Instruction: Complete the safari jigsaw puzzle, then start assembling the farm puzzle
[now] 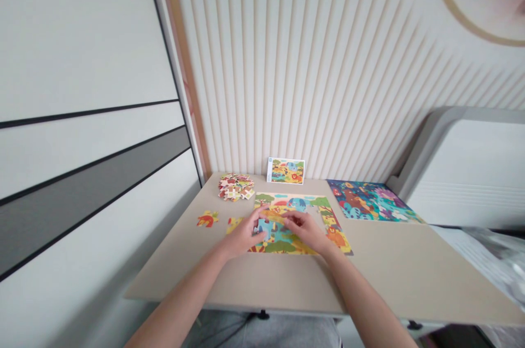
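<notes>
A partly built animal jigsaw (324, 211) lies in the middle of the beige table (394, 277). My left hand (243, 234) rests on its left part, fingers bent over a blue piece (264, 225). My right hand (307, 230) lies on the puzzle's centre, its fingers curled and pressing a piece I cannot make out. The two hands' fingertips nearly meet. A heap of loose pieces (235, 186) sits at the back left. A small joined cluster (208, 219) lies apart, left of the puzzle.
A reference picture card (286, 170) leans against the ribbed wall at the table's back. A finished blue and purple jigsaw (371, 201) lies at the back right. A white, grey-edged piece of furniture (467, 173) stands to the right of the table.
</notes>
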